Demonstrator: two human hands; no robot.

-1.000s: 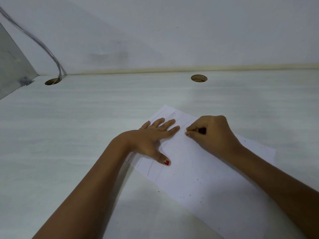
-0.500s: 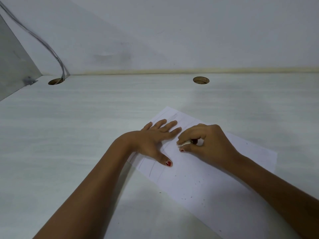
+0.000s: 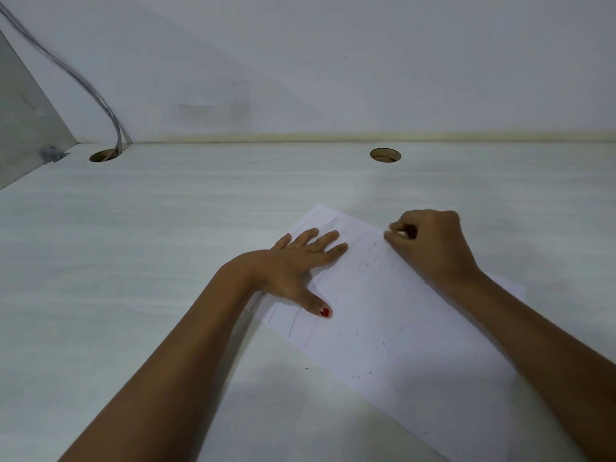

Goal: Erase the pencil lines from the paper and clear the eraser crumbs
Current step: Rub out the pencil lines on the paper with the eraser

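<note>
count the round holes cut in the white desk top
2. One round hole at the far left corner, with a grey cable running into it; the other round hole further right, beyond the white paper sheet. More could lie hidden under the paper.

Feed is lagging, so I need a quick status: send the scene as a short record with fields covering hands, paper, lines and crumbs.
Left hand: flat, fingers spread, pressing the paper down
Right hand: fingers curled, pinching the eraser, which is mostly hidden, at the paper's far edge
Pencil lines: faint strokes visible beside the left hand, near the paper's left edge
Crumbs: dark specks scattered over the paper, not yet cleared
Table: white; the paper lies flat on it
</note>
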